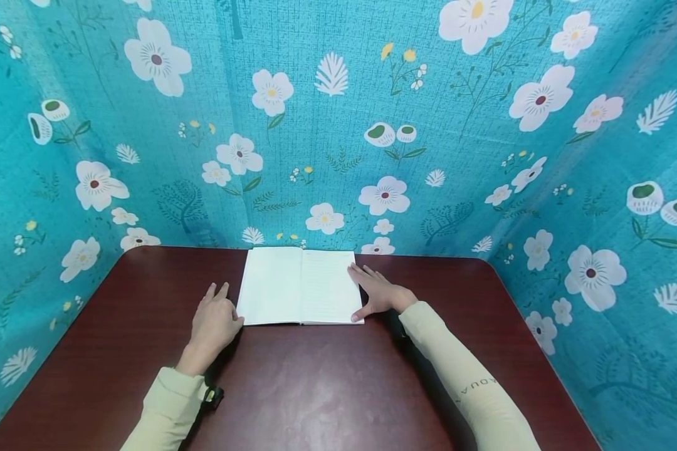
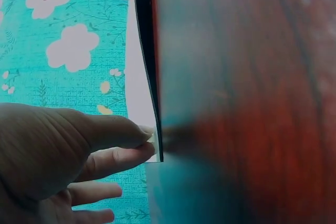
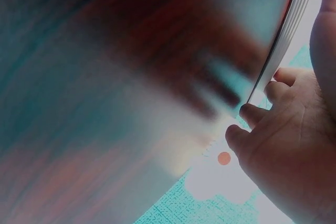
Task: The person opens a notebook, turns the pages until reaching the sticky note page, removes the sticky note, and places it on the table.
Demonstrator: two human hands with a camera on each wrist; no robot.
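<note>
An open notebook (image 1: 271, 285) with bare-looking, faintly ruled white pages lies flat near the table's far edge. My left hand (image 1: 214, 319) pinches its near left corner between thumb and index finger, the other fingers extended away. In the left wrist view, the dark cover (image 2: 147, 51) bows up slightly from the table beside that pinch. On the opposite side, my right hand (image 1: 380, 294) rests spread along the right page's edge, thumb near the lower corner. The right wrist view has the fingertips at the side of the page stack (image 3: 289, 30).
The notebook lies on a dark reddish-brown, glossy table (image 1: 327, 388). A turquoise floral curtain (image 1: 310, 144) hangs behind and around it. A dark strap device (image 1: 213, 396) sits at the left wrist.
</note>
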